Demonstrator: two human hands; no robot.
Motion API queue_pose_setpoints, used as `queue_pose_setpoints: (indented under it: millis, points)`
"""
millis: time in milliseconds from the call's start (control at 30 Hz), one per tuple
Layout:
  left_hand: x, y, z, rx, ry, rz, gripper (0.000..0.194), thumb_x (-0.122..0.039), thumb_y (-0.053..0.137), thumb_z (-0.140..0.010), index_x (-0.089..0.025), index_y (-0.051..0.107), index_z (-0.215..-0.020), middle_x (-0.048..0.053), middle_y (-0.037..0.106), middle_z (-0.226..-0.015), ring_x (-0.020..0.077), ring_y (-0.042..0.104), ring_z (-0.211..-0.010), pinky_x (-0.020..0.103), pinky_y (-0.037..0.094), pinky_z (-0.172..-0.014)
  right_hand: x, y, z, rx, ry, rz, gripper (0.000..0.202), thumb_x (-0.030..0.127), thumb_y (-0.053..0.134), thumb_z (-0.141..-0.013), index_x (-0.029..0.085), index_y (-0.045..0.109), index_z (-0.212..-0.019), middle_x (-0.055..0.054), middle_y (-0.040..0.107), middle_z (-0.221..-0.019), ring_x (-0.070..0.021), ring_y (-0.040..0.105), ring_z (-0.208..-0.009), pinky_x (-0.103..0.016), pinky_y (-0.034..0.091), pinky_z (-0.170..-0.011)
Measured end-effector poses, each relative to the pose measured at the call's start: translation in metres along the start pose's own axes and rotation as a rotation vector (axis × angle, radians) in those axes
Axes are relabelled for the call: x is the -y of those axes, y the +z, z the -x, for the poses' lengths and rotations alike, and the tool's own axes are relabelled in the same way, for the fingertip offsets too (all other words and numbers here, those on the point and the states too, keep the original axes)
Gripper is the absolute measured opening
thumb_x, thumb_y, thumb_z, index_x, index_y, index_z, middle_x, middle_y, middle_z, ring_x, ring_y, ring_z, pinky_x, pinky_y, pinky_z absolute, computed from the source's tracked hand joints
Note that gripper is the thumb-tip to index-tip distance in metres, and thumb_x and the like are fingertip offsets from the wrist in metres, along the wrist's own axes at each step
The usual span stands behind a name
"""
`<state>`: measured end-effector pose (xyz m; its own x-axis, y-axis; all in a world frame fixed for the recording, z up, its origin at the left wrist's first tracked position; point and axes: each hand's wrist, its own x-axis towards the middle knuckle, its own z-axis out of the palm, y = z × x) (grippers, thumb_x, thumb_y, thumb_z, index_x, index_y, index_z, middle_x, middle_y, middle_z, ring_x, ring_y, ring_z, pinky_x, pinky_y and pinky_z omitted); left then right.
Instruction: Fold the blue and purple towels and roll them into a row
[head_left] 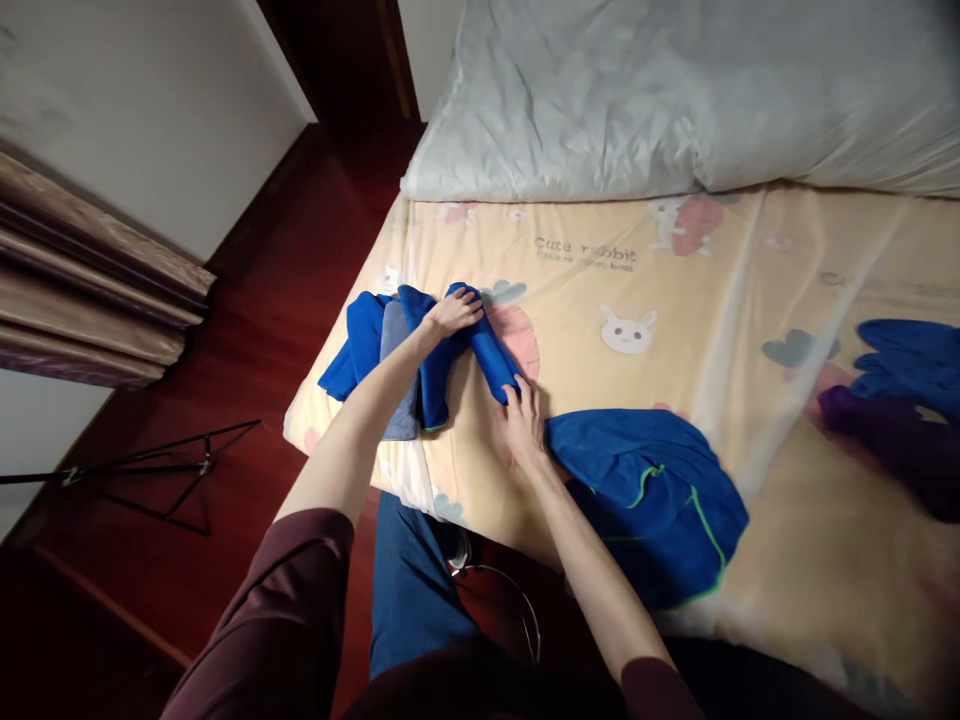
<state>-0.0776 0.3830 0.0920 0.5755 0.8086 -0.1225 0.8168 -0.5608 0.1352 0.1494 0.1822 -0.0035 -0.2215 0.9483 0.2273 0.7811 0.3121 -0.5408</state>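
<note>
A narrow folded blue cloth (pixel 495 355) lies slanting on the bed near its left corner. My left hand (pixel 455 312) is over the cloth's upper end, fingers curled on the fabric. At the lower end, the fingers of my right hand (pixel 523 418) pinch the edge. Left of it sit more folded pieces side by side: a blue cloth (pixel 433 385) with a green edge, a grey cloth (pixel 405 415) partly behind my left forearm, and another blue cloth (pixel 364 335). A loose blue heap of fabric (pixel 637 490) with green trim lies right of my right hand.
The yellow rabbit-print sheet (pixel 577 300) covers the bed. A pale grey quilt (pixel 637 110) lies across the far side. Blue fabric (pixel 907 365) and purple fabric (pixel 885 440) are at the right. A black tripod leg (pixel 165 460) stands on the dark red floor at left, near a curtain (pixel 90 290).
</note>
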Motion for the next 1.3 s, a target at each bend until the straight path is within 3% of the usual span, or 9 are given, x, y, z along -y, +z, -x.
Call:
queue_pose_setpoints:
  millis: [167,333,467,567,767,933,1033,1133,1300]
  points:
    - [-0.001,-0.011,-0.001,-0.071,0.070,-0.050,0.043,-0.007,0.043,-0.097,-0.014,0.071,-0.129,0.020,0.065,-0.142,0.0302,0.053,-0.139,0.053,0.032,-0.120,0.020,-0.023,-0.017,-0.036,-0.034,-0.055,0.038,0.014,0.052,-0.095,0.020,0.070,-0.128,-0.015,0.063,-0.135,-0.0300,0.061,-0.122,-0.047,0.055,-0.103]
    - [0.056,-0.073,0.062,-0.155,-0.052,0.131,0.044,-0.025,0.043,-0.105,-0.024,0.064,-0.143,0.007,0.058,-0.156,0.0245,0.037,-0.154,0.046,0.026,-0.127,0.129,-0.036,-0.048,-0.062,-0.282,-0.131,0.036,0.020,0.050,-0.100,0.023,0.071,-0.130,-0.014,0.063,-0.132,-0.0289,0.061,-0.117,-0.046,0.052,-0.106]
    - [0.103,-0.095,0.133,-0.207,-0.300,0.163,0.047,-0.029,0.044,-0.104,-0.026,0.063,-0.146,0.007,0.062,-0.150,0.0233,0.043,-0.150,0.040,0.036,-0.123,0.222,-0.010,-0.076,0.089,-0.502,-0.111,0.028,0.018,0.045,-0.105,0.019,0.071,-0.116,-0.013,0.065,-0.130,-0.0283,0.060,-0.111,-0.046,0.052,-0.100]
    - [0.122,-0.074,0.167,-0.248,-0.417,0.118,0.051,-0.024,0.042,-0.101,-0.025,0.062,-0.147,0.008,0.064,-0.148,0.0214,0.046,-0.149,0.037,0.040,-0.122,0.262,0.029,-0.088,0.187,-0.597,-0.078,0.025,0.015,0.046,-0.105,0.017,0.070,-0.109,-0.013,0.068,-0.123,-0.0276,0.060,-0.110,-0.043,0.054,-0.095]
    - [0.134,-0.010,0.168,-0.075,-0.432,0.174,0.057,-0.019,0.039,-0.096,-0.024,0.059,-0.149,0.007,0.055,-0.159,0.0168,0.040,-0.155,0.034,0.035,-0.126,0.275,0.086,-0.071,0.349,-0.427,0.071,0.030,0.009,0.047,-0.101,0.019,0.074,-0.111,-0.012,0.071,-0.123,-0.0245,0.065,-0.106,-0.039,0.059,-0.091]
    - [0.127,-0.033,0.184,-0.169,-0.369,0.166,0.065,-0.025,0.041,-0.092,-0.032,0.050,-0.157,-0.007,0.044,-0.167,0.0194,0.022,-0.163,0.045,0.019,-0.135,0.231,0.033,-0.012,0.266,-0.548,-0.111,0.035,0.018,0.052,-0.102,0.024,0.067,-0.134,-0.009,0.058,-0.152,-0.0252,0.057,-0.133,-0.044,0.053,-0.110]
    - [0.081,-0.043,0.219,-0.424,-0.444,0.138,0.087,-0.024,0.045,-0.085,-0.056,0.026,-0.163,-0.028,0.039,-0.164,0.0181,0.012,-0.164,0.047,0.012,-0.137,0.159,-0.031,0.048,0.123,-0.430,-0.195,0.032,0.024,0.055,-0.101,0.027,0.071,-0.128,-0.006,0.066,-0.143,-0.0230,0.057,-0.136,-0.044,0.052,-0.114]
    - [-0.022,-0.020,0.258,-0.601,-0.482,0.232,0.094,-0.027,0.051,-0.079,-0.071,0.024,-0.156,-0.029,0.040,-0.162,0.0215,0.038,-0.156,0.044,0.030,-0.133,0.062,-0.100,0.123,-0.111,-0.017,-0.094,0.028,0.025,0.055,-0.099,0.025,0.074,-0.120,-0.010,0.070,-0.130,-0.0258,0.064,-0.127,-0.048,0.054,-0.111]
    - [-0.242,0.058,0.267,-0.260,-0.200,0.656,0.063,-0.033,0.049,-0.088,-0.054,0.060,-0.145,0.003,0.077,-0.120,0.0354,0.071,-0.118,0.057,0.060,-0.102,-0.081,-0.196,0.240,-0.401,0.603,0.116,0.042,0.034,0.054,-0.092,0.017,0.068,-0.129,-0.019,0.066,-0.134,-0.0318,0.063,-0.128,-0.056,0.049,-0.115]
